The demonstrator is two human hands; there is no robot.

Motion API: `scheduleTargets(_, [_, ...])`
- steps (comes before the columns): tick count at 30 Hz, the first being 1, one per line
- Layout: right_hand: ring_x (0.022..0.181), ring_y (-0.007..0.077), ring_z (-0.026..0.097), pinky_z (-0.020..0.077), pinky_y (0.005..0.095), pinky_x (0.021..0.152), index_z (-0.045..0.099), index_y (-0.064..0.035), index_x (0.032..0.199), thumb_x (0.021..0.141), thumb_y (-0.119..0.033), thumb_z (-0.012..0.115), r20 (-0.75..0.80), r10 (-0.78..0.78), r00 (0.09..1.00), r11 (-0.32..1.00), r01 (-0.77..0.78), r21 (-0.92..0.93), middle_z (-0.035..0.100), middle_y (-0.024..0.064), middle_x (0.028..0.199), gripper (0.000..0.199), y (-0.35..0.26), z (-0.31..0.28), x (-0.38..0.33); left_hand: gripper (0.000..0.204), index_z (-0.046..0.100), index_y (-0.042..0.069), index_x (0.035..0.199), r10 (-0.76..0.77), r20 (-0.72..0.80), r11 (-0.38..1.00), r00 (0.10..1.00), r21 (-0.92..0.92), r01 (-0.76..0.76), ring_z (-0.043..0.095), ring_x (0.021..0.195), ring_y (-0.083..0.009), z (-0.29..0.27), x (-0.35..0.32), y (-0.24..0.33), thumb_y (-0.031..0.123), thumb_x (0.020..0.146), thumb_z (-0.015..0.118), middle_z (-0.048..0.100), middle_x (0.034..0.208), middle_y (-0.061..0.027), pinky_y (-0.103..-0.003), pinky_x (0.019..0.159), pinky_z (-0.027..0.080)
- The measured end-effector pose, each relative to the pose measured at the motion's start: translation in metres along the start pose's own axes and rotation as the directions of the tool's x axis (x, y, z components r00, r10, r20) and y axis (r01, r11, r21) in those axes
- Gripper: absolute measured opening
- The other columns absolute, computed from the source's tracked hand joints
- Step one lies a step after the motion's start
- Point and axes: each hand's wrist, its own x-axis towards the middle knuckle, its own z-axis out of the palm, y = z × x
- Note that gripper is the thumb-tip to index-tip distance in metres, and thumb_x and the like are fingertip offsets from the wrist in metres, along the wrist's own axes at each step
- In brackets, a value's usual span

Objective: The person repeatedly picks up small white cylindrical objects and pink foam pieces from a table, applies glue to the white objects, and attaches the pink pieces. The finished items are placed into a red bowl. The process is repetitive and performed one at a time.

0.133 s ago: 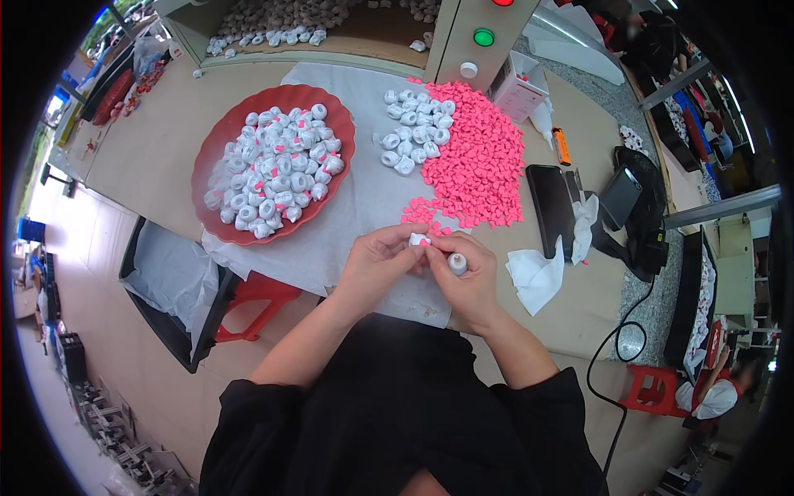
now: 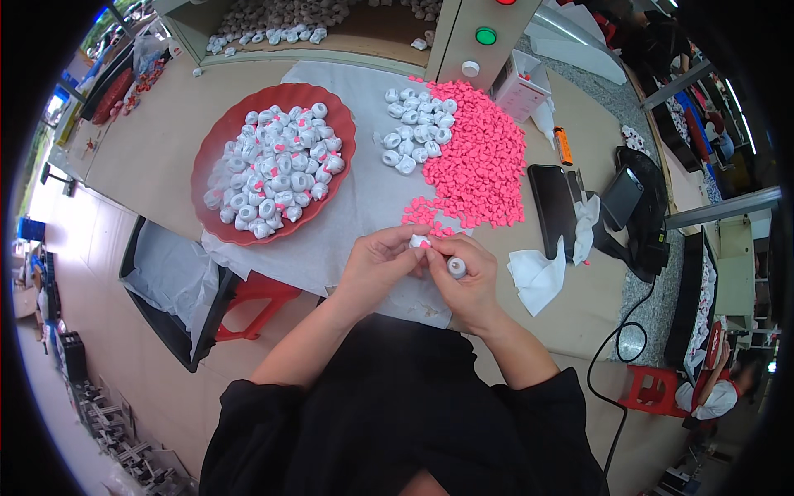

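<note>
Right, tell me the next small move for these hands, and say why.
Probably press the pink piece gently onto the white piece: the left hand holds the white one, the right hand, a small bottle tucked in it, has fingertips at the pink one, and several similar pieces in the red bowl show pink too.

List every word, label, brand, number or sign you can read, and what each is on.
No text is readable in this view.
Box: faint markings, too small to read.
Orange item: dark marks, too small to read.
White piece held at the fingertips: too small to show any text.
Tube in the right hand: no readable text.
</note>
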Motion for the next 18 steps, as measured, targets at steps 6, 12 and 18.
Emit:
scheduleTargets(6, [0.067, 0.0179, 0.057, 0.0449, 0.0265, 0.060, 0.058, 0.0029, 0.090, 0.072, 0.004, 0.062, 0.005, -0.037, 0.999, 0.999, 0.037, -0.031, 0.058, 0.0114, 0.078, 0.019, 0.0013, 0.0003, -0.0003, 0.027, 0.055, -0.001, 0.112, -0.002, 0.010, 1.000, 1.000, 0.012, 0.002, 0.055, 0.071, -0.0092, -0.0036, 0.0008, -0.0028, 0.000, 0.085, 0.053, 0.060, 0.081, -0.0049, -0.023, 0.065, 0.047])
scheduleTargets(12, [0.067, 0.0183, 0.057, 0.0453, 0.0269, 0.060, 0.058, 0.0026, 0.090, 0.071, 0.004, 0.062, 0.003, -0.061, 0.998, 0.996, 0.061, -0.063, 0.058, 0.0116, 0.077, 0.020, 0.0034, 0.0006, 0.0002, 0.027, 0.055, -0.001, 0.112, -0.003, 0.003, 1.000, 1.000, 0.021, 0.003, 0.056, 0.071, -0.0089, -0.0025, 0.0011, -0.0020, 0.001, 0.085, 0.052, 0.060, 0.081, -0.0046, -0.022, 0.065, 0.047])
scheduleTargets(18, [0.067, 0.0189, 0.057, 0.0454, 0.0270, 0.060, 0.058, 0.0027, 0.091, 0.071, 0.004, 0.062, 0.009, -0.053, 0.999, 0.996, 0.053, -0.065, 0.058, 0.0119, 0.078, 0.020, 0.0008, 0.0006, 0.0010, 0.027, 0.055, -0.001, 0.112, -0.011, 0.000, 0.999, 1.000, 0.033, 0.011, 0.056, 0.070, -0.0091, -0.0023, 0.0012, -0.0007, 0.000, 0.085, 0.052, 0.060, 0.082, -0.0051, -0.022, 0.065, 0.047])
